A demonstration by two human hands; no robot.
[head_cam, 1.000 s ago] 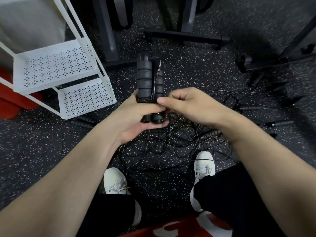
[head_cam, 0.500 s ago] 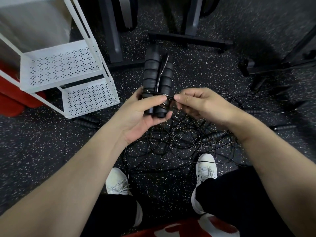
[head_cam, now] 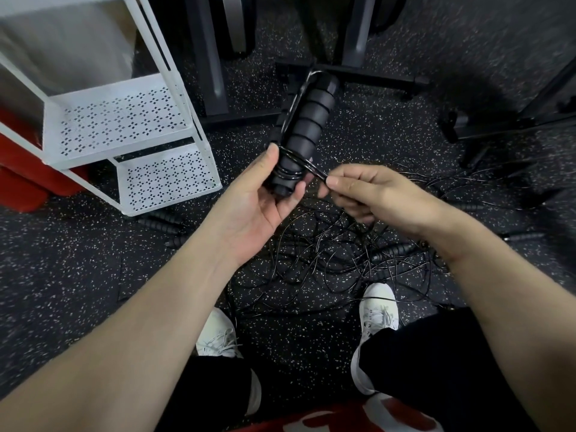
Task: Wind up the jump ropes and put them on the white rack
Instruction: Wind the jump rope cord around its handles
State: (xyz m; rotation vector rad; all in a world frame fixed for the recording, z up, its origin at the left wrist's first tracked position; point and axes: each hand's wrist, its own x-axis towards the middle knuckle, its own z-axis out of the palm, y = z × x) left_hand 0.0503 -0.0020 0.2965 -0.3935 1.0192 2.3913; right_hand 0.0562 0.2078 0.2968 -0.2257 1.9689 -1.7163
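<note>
Handles [head_cam: 307, 126] tilting further right than before; left hand [head_cam: 258, 198] gripping their wrapped base, right hand [head_cam: 371, 194] pinching cord [head_cam: 314, 169], pulling right.

Jump rope handles [head_cam: 307, 120]: black, ribbed foam, paired side by side, tilted with the top end leaning right, held at the lower end; thin black cord [head_cam: 293, 169] wound in several turns round the lower part, one strand leading off to the right.

Loose jump ropes [head_cam: 336, 260]: black cords in a tangle on the floor, several handles among them.

White rack [head_cam: 124, 120]: perforated metal shelves, two tiers visible, standing at upper left.
</note>
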